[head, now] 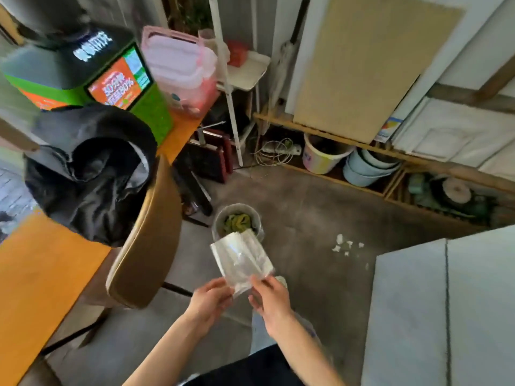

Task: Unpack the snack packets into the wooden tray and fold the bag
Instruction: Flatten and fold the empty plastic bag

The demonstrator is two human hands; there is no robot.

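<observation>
A folded clear plastic bag (pixel 241 259) is held up in the air over the floor, in front of me. My left hand (pixel 209 300) pinches its lower left corner. My right hand (pixel 271 300) pinches its lower right edge between thumb and fingers. The bag looks flat, with nothing visible inside it. Just beyond the bag, on the floor, stands a small bin (pixel 237 221) with green scraps inside. No wooden tray or snack packets are in view.
An orange table (pixel 41 274) runs along the left, with a black jacket (pixel 89 174) draped over a brown chair (pixel 145 243). A green box (pixel 117 87) and pink containers (pixel 181 68) stand on the table. Buckets (pixel 324 157) and shelving line the far wall. A grey board (pixel 446 307) lies at right.
</observation>
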